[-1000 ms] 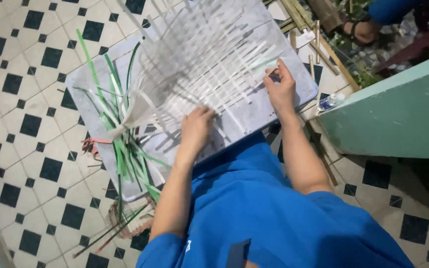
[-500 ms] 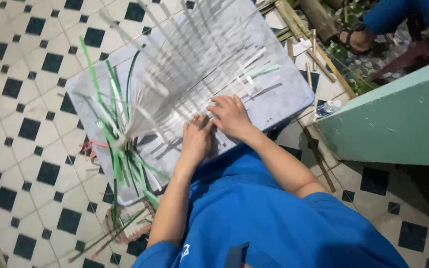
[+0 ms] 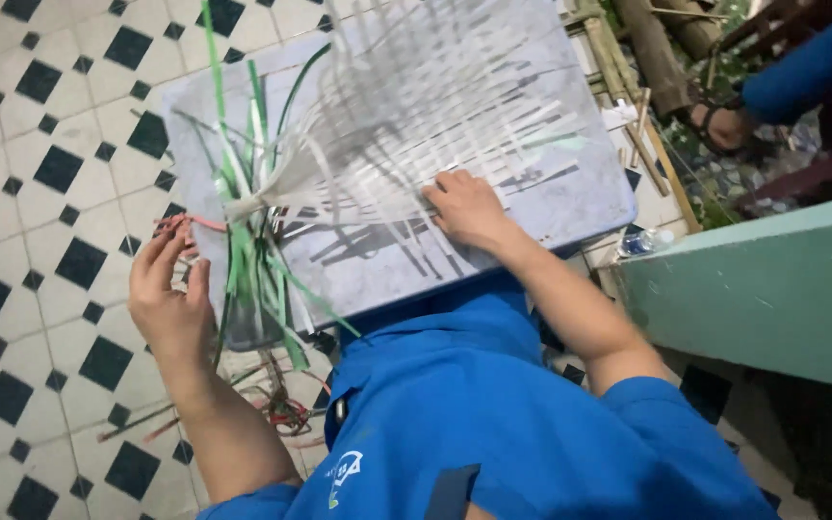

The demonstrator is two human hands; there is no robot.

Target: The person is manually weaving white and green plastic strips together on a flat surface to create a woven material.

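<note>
A half-woven mat of pale flat strips [image 3: 435, 125] lies on a grey board [image 3: 580, 193] on the tiled floor. Its loose ends gather into a tied bunch mixed with green strips [image 3: 247, 221] at the board's left side. My right hand [image 3: 469, 207] presses flat on the weave near the board's front edge. My left hand [image 3: 168, 299] is off the board to the left, fingers spread, fingertips at some thin red strips [image 3: 190, 223] beside the green bunch. It holds nothing that I can see.
The floor has white tiles with black diamonds [image 3: 60, 164]. A green wall or ledge [image 3: 782, 289] rises at right. Bamboo poles [image 3: 647, 58] lie behind the board. Another person's hand and blue sleeve [image 3: 792, 87] are at top right. Red scraps [image 3: 286, 414] lie near my knee.
My left hand left the weave and swung out to the left of the board. My right hand slid left along the weave toward the middle front.
</note>
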